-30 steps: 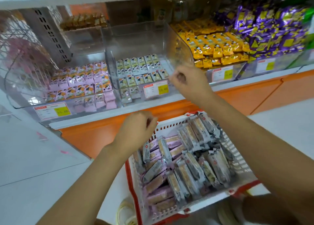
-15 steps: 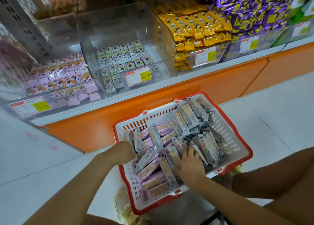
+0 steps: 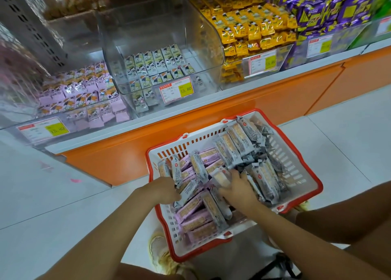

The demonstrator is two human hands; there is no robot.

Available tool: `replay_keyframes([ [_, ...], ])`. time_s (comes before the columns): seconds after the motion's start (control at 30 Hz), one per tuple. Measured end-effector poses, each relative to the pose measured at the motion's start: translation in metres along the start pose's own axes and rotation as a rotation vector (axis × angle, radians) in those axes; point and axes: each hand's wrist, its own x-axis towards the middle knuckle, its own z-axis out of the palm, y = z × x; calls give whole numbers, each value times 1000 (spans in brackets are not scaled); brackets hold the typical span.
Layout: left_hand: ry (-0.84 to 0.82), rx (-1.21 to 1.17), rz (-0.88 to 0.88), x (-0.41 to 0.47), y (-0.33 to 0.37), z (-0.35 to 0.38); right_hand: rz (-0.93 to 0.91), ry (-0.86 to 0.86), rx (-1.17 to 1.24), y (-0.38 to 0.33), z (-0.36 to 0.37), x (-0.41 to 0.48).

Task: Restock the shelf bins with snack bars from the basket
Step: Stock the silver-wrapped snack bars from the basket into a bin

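Note:
A white basket with a red rim (image 3: 296, 167) stands on the floor in front of the orange shelf base. It holds several snack bars, grey-wrapped ones (image 3: 237, 144) at the back and right, pink-wrapped ones (image 3: 190, 210) at the front left. My left hand (image 3: 163, 189) is inside the basket's left side, fingers curled round a grey bar (image 3: 188, 192). My right hand (image 3: 239, 188) lies in the middle of the pile, fingers closing on a grey bar (image 3: 221, 177). Above, the clear middle bin (image 3: 165, 36) is partly filled with green-white packs.
The left bin (image 3: 84, 93) holds pink packs. To the right are bins of yellow packs (image 3: 254, 32) and purple packs (image 3: 328, 9). Price tags (image 3: 176, 91) hang on the bin fronts. White floor tiles surround the basket; my shoe (image 3: 160, 252) is beside it.
My right hand has come down from the middle bin into the basket and now closes on a bar. My left hand stayed in the basket's left side. The view has tilted down.

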Motion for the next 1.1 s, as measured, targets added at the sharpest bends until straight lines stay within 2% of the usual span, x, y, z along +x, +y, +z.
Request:
replay_keyframes([
  [0.07,39,-87,-26,-1,2,-2,47,-66,352,-7,-13,-3],
  [0.13,64,-328,-24,-4,10,-7,56,-130,518,-17,-24,-11],
  [0.23,-40,-904,94,-24,34,-21,-153,-73,548,-36,-34,-25],
  [0.3,-35,-1129,187,-42,49,-31,-324,46,423,-48,-37,-33],
  [0.37,28,-1246,208,-50,57,-37,-425,126,328,-58,-41,-40],
  [0.5,176,-1284,124,-56,58,-47,-569,235,316,-72,-50,-48],
  [0.57,196,-1325,93,-57,57,-52,-581,233,391,-78,-56,-54],
  [0.67,148,-1567,138,-59,57,-57,-594,235,533,-84,-66,-54],
  [0.83,70,-1794,199,-59,56,-66,-466,234,750,-89,-87,-42],
  [0.93,16,-1934,277,-63,54,-77,-258,123,1129,-91,-102,-33],
  [1.03,-71,-2118,466,-61,45,-87,-104,-46,1463,-86,-120,-27],
  [1.1,-147,-2111,644,-62,41,-93,-84,-132,1502,-82,-131,-26],
])
